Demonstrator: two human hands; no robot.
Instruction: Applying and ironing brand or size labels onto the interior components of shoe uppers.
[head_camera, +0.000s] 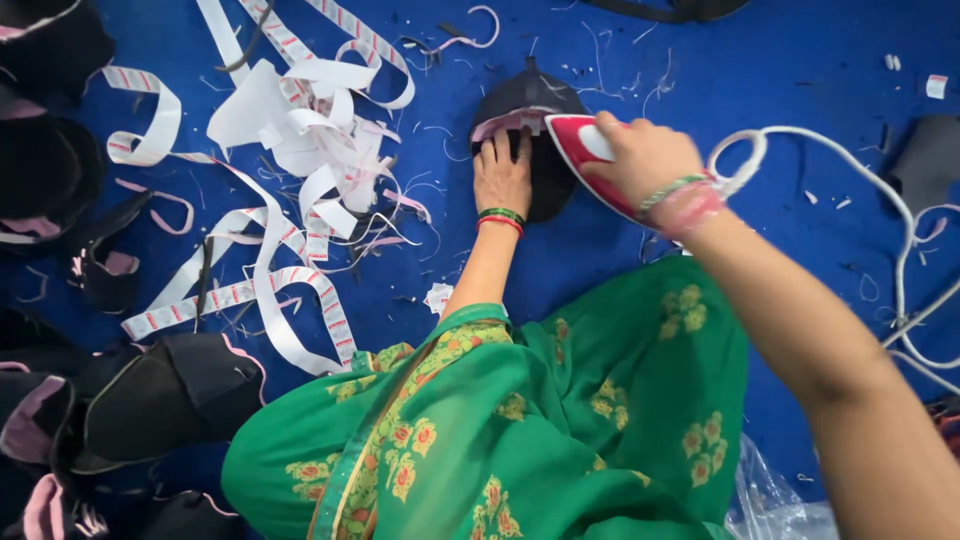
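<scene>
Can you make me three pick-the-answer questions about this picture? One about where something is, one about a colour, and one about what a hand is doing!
1. Where do the white strips lie?
A. left of the black piece
B. on the iron
C. on the green cloth

2. What colour is the surface under everything?
A. yellow
B. blue
C. grey

3. What is the right hand doing?
A. resting open on the surface
B. pulling a strip
C. gripping the iron

Answers:
1 A, the strips pile up left of the black piece.
2 B, blue shows all around the work.
3 C, its fingers wrap the iron, while the left hand presses flat on the black piece.
</scene>
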